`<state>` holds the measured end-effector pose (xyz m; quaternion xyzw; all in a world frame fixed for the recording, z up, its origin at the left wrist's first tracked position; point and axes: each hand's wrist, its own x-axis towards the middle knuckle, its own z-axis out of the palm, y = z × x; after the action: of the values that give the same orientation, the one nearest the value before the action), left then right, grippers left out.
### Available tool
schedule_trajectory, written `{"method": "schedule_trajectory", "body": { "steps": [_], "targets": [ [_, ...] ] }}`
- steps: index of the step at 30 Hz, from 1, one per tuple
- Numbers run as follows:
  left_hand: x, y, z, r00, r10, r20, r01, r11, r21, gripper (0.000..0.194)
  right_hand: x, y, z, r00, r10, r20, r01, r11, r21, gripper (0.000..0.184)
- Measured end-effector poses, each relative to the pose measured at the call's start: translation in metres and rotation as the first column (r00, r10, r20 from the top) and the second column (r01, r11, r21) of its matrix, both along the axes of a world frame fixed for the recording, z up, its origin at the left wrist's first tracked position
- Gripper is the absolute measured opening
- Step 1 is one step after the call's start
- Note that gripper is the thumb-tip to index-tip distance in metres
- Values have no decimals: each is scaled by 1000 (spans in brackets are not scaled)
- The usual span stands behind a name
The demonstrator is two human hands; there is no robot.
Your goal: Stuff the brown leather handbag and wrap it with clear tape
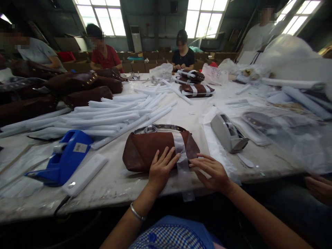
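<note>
A brown leather bag [145,148] lies on the white table [116,183] right in front of me. A clear plastic strip [181,155] runs over its right half and hangs past the table edge. My left hand [160,169] lies flat on the bag's front, fingers spread, fingertips touching the strip. My right hand [211,171] rests on the table edge just right of the strip, fingers stretched toward it. Neither hand grips anything.
A blue tape dispenser [64,157] and a white phone-like slab [84,174] sit at the left, a grey tape dispenser [228,133] at the right. White paper rolls [109,116] and dark bags [77,86] fill the far left. Several people work around the table.
</note>
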<state>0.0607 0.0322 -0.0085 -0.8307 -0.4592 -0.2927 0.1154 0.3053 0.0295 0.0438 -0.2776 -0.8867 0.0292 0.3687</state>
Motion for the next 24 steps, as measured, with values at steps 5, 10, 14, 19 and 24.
{"method": "schedule_trajectory", "body": {
  "steps": [5,10,14,19,24],
  "targets": [
    [1,-1,-1,1000,1,7,-2,1000,19,54,-15,7,5,989,-129,70,134,989,-61,50],
    [1,0,-3,1000,-6,14,6,1000,-20,56,-22,21,-23,951,-175,255,184,983,-13,66],
    [1,0,-2,1000,-7,18,7,1000,12,51,-19,23,-37,943,-179,282,157,983,99,69],
    [6,6,-13,999,39,7,-40,965,259,37,-19,24,-52,925,-293,242,218,931,293,68],
    [14,43,-50,996,43,80,-85,761,644,17,-19,43,-73,947,-304,108,199,815,545,75]
  ]
}}
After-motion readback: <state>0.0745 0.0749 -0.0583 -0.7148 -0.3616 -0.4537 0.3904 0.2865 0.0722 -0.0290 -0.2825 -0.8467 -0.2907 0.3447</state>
